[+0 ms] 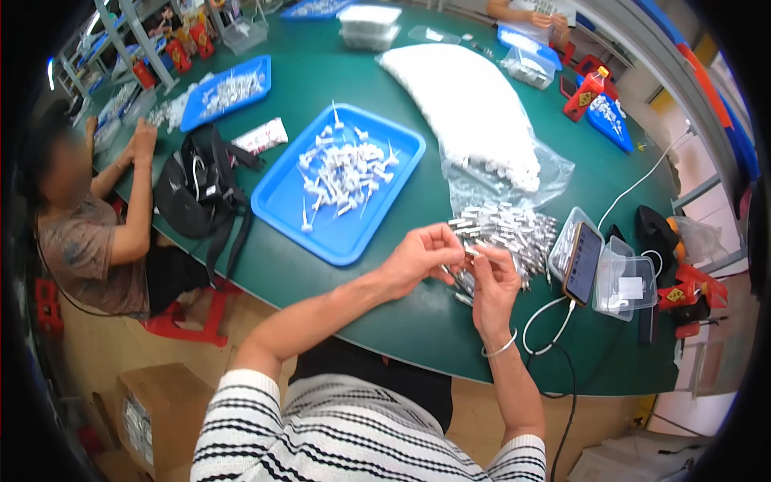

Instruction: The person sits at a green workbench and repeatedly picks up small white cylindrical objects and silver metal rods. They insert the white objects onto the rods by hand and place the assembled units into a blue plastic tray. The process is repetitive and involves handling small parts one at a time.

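Observation:
My left hand [423, 259] and my right hand [493, 285] meet above the front of the green table, their fingertips pinched close together. Between them is a small silver-and-white part [472, 252], mostly covered by the fingers. Just beyond my hands lies a heap of slim silver-and-white parts [514, 233]. Left of it, a blue tray [337, 249] holds many small white pieces with thin pins [345, 173], piled loosely. A large clear bag of white pieces [466, 104] lies behind the heap, its mouth toward me.
To the right, a phone [583, 263] leans on a clear plastic box, with a white cable [542, 309] looping beside my right wrist. A black bag [201, 181] lies left of the tray. Co-workers sit at the left [96, 217] and far side. A red bottle [586, 95] stands back right.

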The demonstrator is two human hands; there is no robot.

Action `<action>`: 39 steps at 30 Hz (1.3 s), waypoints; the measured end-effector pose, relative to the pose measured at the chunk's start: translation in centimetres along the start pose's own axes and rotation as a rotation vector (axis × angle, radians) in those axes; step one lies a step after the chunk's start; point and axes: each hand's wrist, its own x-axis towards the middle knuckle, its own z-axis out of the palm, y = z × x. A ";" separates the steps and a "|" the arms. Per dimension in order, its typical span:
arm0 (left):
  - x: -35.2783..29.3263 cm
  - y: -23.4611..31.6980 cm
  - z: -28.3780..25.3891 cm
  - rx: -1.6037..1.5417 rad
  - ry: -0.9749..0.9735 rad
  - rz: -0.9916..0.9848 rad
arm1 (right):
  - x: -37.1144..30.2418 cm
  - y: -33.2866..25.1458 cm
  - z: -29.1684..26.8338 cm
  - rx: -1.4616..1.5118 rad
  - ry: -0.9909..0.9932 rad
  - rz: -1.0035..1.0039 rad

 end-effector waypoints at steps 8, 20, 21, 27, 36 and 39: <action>-0.1 -0.3 0.6 -0.037 0.006 -0.001 | -0.6 -0.1 -0.5 0.048 -0.007 0.001; 0.0 -1.2 0.1 -0.048 -0.012 0.068 | 0.1 -0.1 -0.3 0.055 0.007 -0.018; -0.2 -1.5 0.2 -0.045 -0.003 0.057 | 0.1 -0.1 -0.3 0.057 0.009 -0.018; -0.5 -0.3 0.9 0.000 0.025 0.022 | 0.1 -0.1 -0.6 0.042 -0.013 -0.029; -0.2 -0.7 0.5 0.003 0.025 0.074 | 0.1 -0.2 -0.2 0.014 -0.027 -0.047; -0.2 -0.7 0.4 0.004 0.024 0.081 | 0.0 -0.2 -0.1 -0.013 -0.018 -0.042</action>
